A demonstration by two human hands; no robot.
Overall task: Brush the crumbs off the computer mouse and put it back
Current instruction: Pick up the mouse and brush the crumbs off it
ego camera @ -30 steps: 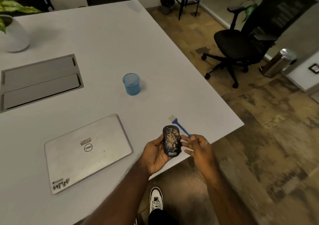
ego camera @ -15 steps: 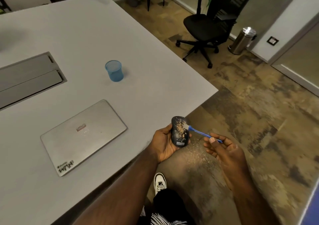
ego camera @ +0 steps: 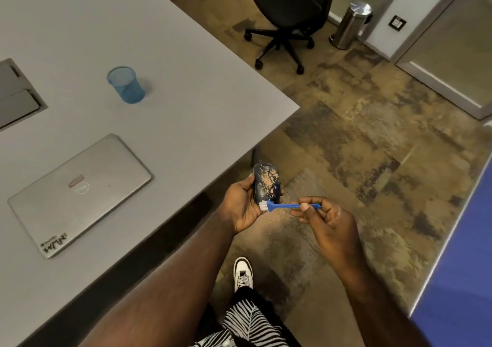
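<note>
Against crumb-speckled oval mouse [ego camera: 266,183], white bristles [ego camera: 263,205]

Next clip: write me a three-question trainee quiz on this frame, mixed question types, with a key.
1. True or false: the dark computer mouse rests on the grey table.
2. Which hand holds the small blue plastic brush? A) left hand B) right hand
3. Fill in: the brush's white bristles touch the mouse's ____ end, nearest the person.

Key
1. False: the left hand holds it off the table's edge, above the floor.
2. B, pinched in the fingers.
3. Lower; tan crumbs cover the mouse above it.
</note>
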